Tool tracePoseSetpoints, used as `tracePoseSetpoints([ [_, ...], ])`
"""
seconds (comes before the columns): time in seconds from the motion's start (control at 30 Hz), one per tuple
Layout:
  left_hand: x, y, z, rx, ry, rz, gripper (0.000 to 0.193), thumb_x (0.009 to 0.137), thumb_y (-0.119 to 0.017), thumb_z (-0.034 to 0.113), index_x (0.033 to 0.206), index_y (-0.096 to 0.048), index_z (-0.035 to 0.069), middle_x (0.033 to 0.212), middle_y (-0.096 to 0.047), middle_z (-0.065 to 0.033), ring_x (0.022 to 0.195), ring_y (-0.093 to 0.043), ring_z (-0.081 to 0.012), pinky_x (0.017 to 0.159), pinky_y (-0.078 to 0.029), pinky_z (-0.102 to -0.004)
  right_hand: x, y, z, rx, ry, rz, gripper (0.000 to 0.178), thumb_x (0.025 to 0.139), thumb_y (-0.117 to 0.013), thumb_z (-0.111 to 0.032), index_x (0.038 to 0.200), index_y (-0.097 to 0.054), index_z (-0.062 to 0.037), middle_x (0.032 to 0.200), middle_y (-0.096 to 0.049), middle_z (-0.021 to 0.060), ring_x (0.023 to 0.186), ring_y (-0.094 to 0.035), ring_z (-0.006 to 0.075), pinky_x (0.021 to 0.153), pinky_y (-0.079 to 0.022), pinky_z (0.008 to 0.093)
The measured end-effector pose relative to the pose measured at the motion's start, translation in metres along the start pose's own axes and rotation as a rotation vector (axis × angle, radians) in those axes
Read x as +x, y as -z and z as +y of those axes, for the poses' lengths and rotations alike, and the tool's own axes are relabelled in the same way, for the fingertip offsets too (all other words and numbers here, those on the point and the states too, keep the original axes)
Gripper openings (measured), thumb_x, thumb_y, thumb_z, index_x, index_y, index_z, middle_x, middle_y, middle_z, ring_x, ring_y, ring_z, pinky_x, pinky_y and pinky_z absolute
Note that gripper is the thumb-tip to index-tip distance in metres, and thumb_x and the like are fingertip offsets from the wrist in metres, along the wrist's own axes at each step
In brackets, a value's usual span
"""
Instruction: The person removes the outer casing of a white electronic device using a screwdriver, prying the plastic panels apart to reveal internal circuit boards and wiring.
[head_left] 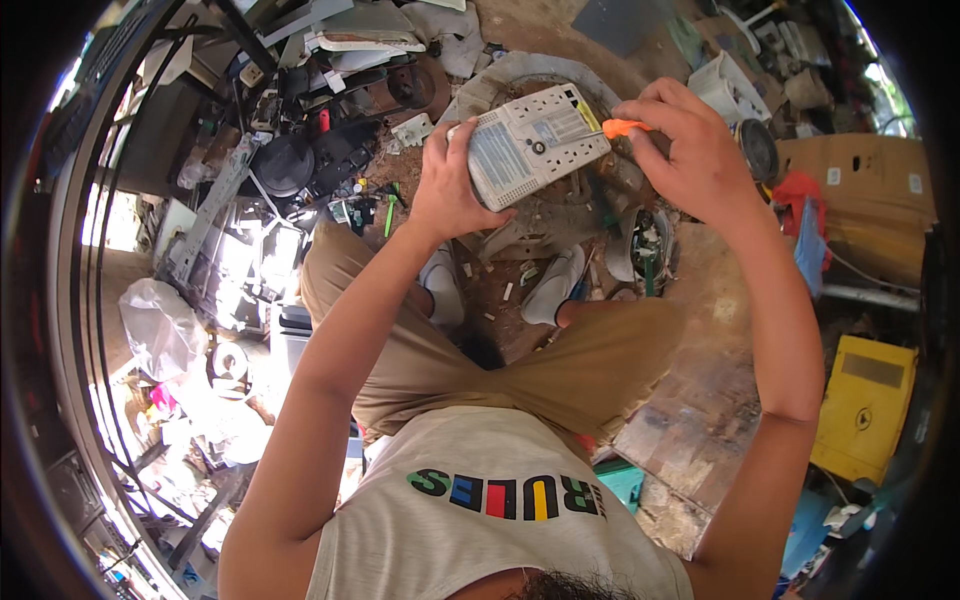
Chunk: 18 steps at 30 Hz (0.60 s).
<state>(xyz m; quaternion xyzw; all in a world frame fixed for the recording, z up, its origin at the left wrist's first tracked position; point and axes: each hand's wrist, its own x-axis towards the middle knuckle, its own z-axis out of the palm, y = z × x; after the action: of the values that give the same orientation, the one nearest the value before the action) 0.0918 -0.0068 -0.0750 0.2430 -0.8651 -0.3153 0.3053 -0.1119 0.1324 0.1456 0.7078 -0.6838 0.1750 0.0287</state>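
Note:
A beige box with rows of power sockets, a round knob and a printed label, like a battery backup unit point(545, 135), is held up over a low round stand point(487, 84). My left hand point(447, 185) grips its left end, thumb along the lower edge and fingers over the top. In my right hand point(690, 145) is a screwdriver with an orange handle point(626, 128), pinched between thumb and fingers. Its metal shaft points left at the unit's right part, over the socketed face. I cannot tell whether the tip touches a screw.
Heaped electronic scrap and black plastic parts point(285, 165) lie at the left. A pan of small parts point(650, 245) stands right of my feet. Farther right are a cardboard box point(855, 200), a white bucket point(728, 90) and a yellow case point(862, 410). A clear plastic bag point(160, 325) sits left.

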Motion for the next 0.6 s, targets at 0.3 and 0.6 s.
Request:
tracePoseSetpoints([
  [0.3, -0.002, 0.003, -0.005, -0.006, 0.020, 0.015, 0.128, 0.047, -0.095, 0.036, 0.151, -0.026, 0.008, 0.143, -0.032, -0.0287, 0.133, -0.035, -0.0487, 0.112, -0.037, -0.0530, 0.025, -0.029, -0.008, -0.029, -0.012, 0.004, 0.016, 0.092, -0.068, -0.015, 0.101, -0.072, -0.0027, 0.098, -0.063, 0.0108, 0.089, -0.063, 0.0325, 0.079, -0.051, 0.0408],
  [0.6, -0.003, 0.000, -0.007, 0.004, 0.004, 0.029, 0.128, 0.048, -0.095, 0.037, 0.152, -0.025, 0.008, 0.144, -0.031, -0.0290, 0.134, -0.034, -0.0498, 0.112, -0.037, -0.0544, 0.025, -0.036, -0.004, -0.021, -0.049, -0.009, 0.016, 0.093, -0.067, -0.015, 0.103, -0.073, -0.0036, 0.097, -0.064, 0.0103, 0.088, -0.064, 0.0323, 0.079, -0.051, 0.0401],
])
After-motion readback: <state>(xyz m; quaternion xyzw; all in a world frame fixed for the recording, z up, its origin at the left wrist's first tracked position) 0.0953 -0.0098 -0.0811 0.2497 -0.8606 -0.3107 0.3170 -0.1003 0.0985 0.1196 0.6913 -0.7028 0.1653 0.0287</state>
